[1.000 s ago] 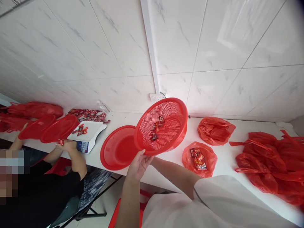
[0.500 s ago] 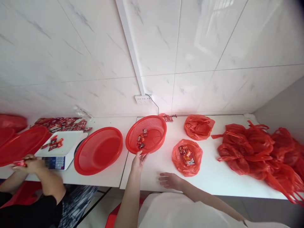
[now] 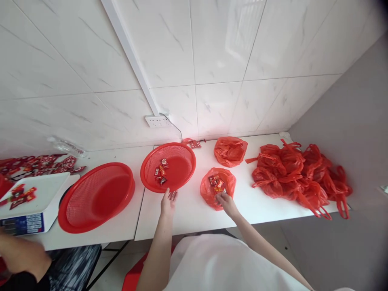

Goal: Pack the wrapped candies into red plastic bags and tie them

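Observation:
A red mesh basket (image 3: pixel 182 169) rests on the white table with several small wrapped candies (image 3: pixel 160 171) inside. My left hand (image 3: pixel 168 201) lies at its near rim with the fingers stretched out, touching or just off the edge. My right hand (image 3: pixel 226 201) reaches into an open red plastic bag (image 3: pixel 206 192) that holds more wrapped candies (image 3: pixel 216 184); its fingertips are curled among them, and I cannot make out whether they hold one.
A bigger empty red basket (image 3: pixel 97 196) sits to the left, beside a white scale (image 3: pixel 33 198) carrying candies. A tied red bag (image 3: pixel 229 150) and a heap of red bags (image 3: pixel 297 173) lie to the right. Another person's arm (image 3: pixel 21 254) is at lower left.
The basket came down from a raised tilt onto the table. My left hand opened at its rim. My right hand moved from the table edge into the open bag. The view swung right.

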A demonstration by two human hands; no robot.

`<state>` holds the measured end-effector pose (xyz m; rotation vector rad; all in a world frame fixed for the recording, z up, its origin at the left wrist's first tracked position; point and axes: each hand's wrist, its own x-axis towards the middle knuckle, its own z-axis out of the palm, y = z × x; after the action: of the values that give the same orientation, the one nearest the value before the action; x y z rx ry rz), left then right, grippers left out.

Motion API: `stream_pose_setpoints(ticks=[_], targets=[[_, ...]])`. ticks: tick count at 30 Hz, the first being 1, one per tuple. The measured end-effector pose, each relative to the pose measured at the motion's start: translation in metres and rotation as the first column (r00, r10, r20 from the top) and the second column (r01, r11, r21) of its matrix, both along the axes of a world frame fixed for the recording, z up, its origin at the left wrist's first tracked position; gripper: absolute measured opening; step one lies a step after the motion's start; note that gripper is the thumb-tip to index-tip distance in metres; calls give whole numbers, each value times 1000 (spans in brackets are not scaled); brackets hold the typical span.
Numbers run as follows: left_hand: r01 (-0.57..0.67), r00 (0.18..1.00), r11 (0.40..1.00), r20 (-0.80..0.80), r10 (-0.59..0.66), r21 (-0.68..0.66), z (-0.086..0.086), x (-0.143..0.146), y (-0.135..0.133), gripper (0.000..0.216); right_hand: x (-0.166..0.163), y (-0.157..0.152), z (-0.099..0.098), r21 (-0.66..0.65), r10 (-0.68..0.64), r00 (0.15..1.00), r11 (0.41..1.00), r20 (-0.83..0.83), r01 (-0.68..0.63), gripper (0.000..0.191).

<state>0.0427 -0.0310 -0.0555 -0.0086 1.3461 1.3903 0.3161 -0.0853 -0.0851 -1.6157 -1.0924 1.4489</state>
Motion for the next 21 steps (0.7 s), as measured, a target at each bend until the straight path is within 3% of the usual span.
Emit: stream_pose_setpoints(ticks=[3,6,9,12,13,15,17,21], targets=[[26,999,996,40,-23,-83,-3,25,-18,14,17,17,9,329,-209,928,939,309,102,29],[228,973,960,64,-220,-165,-8,62,-42,22,31,34,10,478,-341,833,872,435,108,31],[498,840,821,-80,-537,-280,-16,102,-62,37,38,50,5,360,-252,807,932,534,53,29],[572,682,753,-321,-657,-325,-23,129,-68,36,43,62,4,180,-106,821,984,561,4,31],[569,661,760,-376,-650,-313,-24,134,-66,33,46,64,7,187,-106,831,982,546,2,34],[555,657,787,-438,-614,-271,-22,138,-59,27,54,66,17,320,-184,853,947,488,21,39],[516,682,830,-485,-548,-212,-11,138,-49,22,66,66,36,502,-290,868,863,403,56,41],[258,806,965,-562,-185,54,37,138,-37,14,90,61,89,691,-417,864,713,282,119,37]])
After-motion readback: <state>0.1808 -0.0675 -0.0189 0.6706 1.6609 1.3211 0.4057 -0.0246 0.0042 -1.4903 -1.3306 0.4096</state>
